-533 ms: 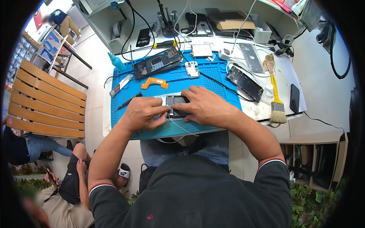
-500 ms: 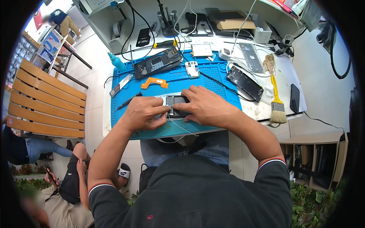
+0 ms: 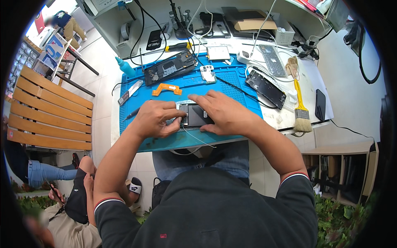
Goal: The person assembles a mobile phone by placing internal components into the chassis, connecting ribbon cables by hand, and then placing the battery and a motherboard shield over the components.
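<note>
An opened phone (image 3: 198, 116) with a dark inside and a silver edge lies at the near side of the blue work mat (image 3: 136, 95). My right hand (image 3: 226, 112) spans its right end, forefinger by the far edge and thumb by the near edge. At the left end my left hand (image 3: 156, 118) has thumb and fingers pinched together over small parts; whatever they hold is too small to make out. A thin white wire (image 3: 197, 139) trails from there over the mat's front edge. Partly under the left hand is a dark pen-like tool (image 3: 132, 114).
Beyond my hands are an orange flex cable (image 3: 167, 89), a dark phone frame (image 3: 170, 68), a small circuit board (image 3: 208, 74) and a blue bottle (image 3: 125, 67). Rightward lie another phone frame (image 3: 266, 89), a yellow-handled brush (image 3: 302, 115) and a black phone (image 3: 320, 105). People sit at left.
My right forefinger has drawn back from the phone's left end to its far edge, uncovering more of the dark inside. My left hand has shifted slightly, still pinched at the left end.
</note>
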`<state>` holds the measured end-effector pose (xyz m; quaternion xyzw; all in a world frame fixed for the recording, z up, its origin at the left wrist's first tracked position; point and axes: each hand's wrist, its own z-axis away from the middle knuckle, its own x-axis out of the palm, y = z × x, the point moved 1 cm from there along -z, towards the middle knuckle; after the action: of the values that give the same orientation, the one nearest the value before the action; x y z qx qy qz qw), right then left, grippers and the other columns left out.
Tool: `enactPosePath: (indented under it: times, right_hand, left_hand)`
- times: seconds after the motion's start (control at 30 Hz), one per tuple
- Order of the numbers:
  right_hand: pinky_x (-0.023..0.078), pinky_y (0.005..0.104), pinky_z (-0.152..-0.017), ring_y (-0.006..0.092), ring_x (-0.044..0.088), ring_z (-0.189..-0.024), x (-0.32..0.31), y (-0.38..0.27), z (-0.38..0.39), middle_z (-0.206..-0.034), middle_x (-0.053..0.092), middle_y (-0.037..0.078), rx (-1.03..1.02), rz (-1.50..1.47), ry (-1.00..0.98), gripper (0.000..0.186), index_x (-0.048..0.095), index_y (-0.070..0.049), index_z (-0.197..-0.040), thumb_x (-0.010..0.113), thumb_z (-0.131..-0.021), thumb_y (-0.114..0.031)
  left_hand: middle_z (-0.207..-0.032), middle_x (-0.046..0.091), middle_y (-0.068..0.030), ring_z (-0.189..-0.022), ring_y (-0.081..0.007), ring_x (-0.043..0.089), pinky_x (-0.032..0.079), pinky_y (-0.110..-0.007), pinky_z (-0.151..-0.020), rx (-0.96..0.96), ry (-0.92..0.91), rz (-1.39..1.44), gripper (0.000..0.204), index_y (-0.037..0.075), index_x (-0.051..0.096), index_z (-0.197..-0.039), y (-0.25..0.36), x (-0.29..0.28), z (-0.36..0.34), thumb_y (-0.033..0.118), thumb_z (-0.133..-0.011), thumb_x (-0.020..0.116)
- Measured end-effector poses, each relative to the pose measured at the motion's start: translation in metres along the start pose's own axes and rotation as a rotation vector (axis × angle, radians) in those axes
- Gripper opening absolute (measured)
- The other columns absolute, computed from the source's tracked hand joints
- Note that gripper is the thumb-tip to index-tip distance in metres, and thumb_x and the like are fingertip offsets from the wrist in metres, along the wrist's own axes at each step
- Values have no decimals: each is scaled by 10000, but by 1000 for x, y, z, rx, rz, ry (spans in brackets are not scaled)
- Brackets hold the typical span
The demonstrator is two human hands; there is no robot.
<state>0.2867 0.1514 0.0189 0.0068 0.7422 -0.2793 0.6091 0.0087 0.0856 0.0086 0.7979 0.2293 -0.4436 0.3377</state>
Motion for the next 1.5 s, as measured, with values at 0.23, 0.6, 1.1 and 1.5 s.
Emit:
enactPosePath:
  times: [0.23, 0.6, 1.1, 1.5]
  right_hand:
    - [523, 483, -1098, 380, 652, -1222, 2, 6, -10, -1173, 743, 171, -20, -43, 11, 1047, 469, -25, -1689, 1002, -813, -237]
    - [522, 486, -1125, 383, 664, -1269, -3, 8, -21, -1210, 783, 153, -8, -61, -23, 950, 556, -36, -1628, 1016, -825, -248]
    - [523, 481, -1047, 360, 682, -1127, -6, 9, 39, -1186, 756, 128, 30, -53, 359, 283, 803, -56, -1214, 872, -941, -89]
    - [505, 458, -991, 313, 672, -1078, 0, 16, 45, -1092, 735, 84, -2, -54, 435, 147, 798, -69, -1108, 841, -969, -90]
  left_hand:
    - [-768, 665, -23, -654, -236, 677, 532, -386, -588, 68, 10, -70, 203, 152, 903, -1062, 4, 7, 5, 143, -872, 833]
    - [-839, 692, -13, -741, -237, 729, 572, -412, -624, -15, -25, -113, 225, 182, 876, -1128, 0, -1, 22, 187, -911, 819]
    - [-1112, 840, -149, -988, -273, 809, 638, -391, -903, -733, -127, -44, 261, 56, 885, -1217, -43, -87, 61, 104, -961, 867]
    - [-1205, 739, -120, -1127, -218, 743, 599, -379, -1064, -613, 245, 375, 216, 2, 675, -1308, -30, -67, 46, -34, -1096, 690]
